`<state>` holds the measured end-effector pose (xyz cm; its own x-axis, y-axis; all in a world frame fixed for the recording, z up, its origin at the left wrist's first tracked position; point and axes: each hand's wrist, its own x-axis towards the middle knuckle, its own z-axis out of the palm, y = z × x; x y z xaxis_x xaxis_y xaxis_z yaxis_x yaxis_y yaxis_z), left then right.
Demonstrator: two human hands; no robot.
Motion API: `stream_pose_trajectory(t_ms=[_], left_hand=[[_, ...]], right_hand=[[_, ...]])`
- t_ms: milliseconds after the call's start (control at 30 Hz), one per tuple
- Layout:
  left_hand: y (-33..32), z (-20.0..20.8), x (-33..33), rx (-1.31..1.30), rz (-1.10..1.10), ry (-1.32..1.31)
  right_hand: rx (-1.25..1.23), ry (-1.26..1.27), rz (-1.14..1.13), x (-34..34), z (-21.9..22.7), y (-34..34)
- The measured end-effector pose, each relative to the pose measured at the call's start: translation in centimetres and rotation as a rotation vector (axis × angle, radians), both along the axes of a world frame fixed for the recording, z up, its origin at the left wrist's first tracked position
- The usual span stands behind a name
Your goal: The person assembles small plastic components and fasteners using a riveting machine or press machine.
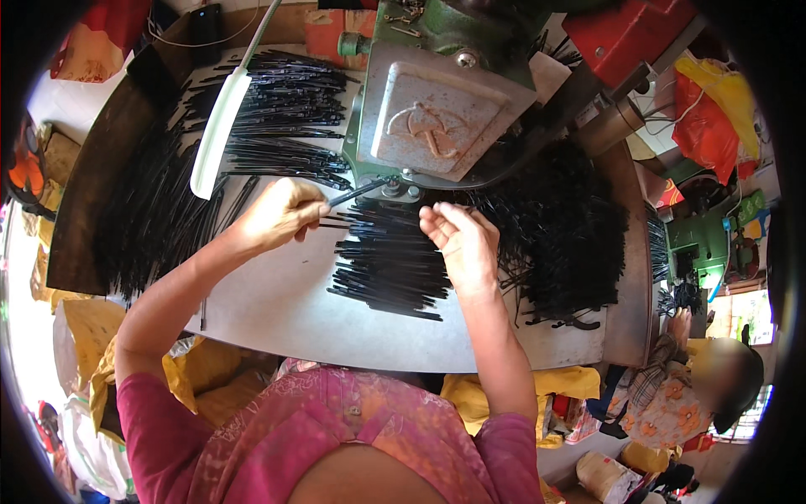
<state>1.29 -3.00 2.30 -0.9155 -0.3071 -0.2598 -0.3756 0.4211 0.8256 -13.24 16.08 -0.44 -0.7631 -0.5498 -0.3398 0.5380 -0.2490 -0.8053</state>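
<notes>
My left hand (281,216) is closed, pinching a bundle-thin black rod (357,191) between thumb and fingers. The rod slants up to the right, its far end at the small metal fitting (391,190) under the green machine (437,109). My right hand (460,239) is raised right of that fitting, palm partly up. Its fingers are loosely bent, and I see nothing in them. Below and between the hands lies a neat pile of similar black rods (390,265) on the pale tabletop (269,294).
More black rods (269,109) lie behind my left hand, with another heap (151,218) at far left. A dense tangled heap (562,235) covers the right side. A white lamp (221,134) hangs at left. A brown curved rim (80,193) borders the table. Another person (672,386) sits at right.
</notes>
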Motion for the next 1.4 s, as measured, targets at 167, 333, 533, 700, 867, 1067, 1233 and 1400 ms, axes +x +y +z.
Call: stream_pose_trajectory(t_ms=[167,333,533,700,867,1067,1233,1400], left_hand=[[3.2,-0.5,0.9,0.688,0.128,-0.091],[5.6,-0.7,0.6,0.900,0.092,-0.074],[4.8,-0.9,0.5,0.690,-0.001,-0.069],[5.4,-1.3,-0.7,-0.500,-0.073,0.276],[6.8,-1.5,-2.2,-0.839,0.030,0.626],[6.6,-1.5,-2.2,0.691,0.234,0.145],[3.4,-2.5,-4.6,1.043,0.514,0.305],[3.0,-3.5,-5.2,1.024,0.489,0.386]], right_hand=[[0.186,0.091,0.460,1.4,-0.3,0.0],[0.095,0.216,0.603,2.9,0.1,-2.0],[-0.008,0.103,0.566,0.7,0.5,-1.5],[-0.089,0.046,0.360,-0.1,0.4,-1.3],[-0.117,0.011,0.212,-0.5,0.3,-1.4],[-0.244,-0.043,0.037,-1.6,-1.0,-1.8],[-0.255,-0.026,0.064,-1.9,-1.6,-2.1],[-0.204,-0.017,0.046,-1.4,-1.3,-2.1]])
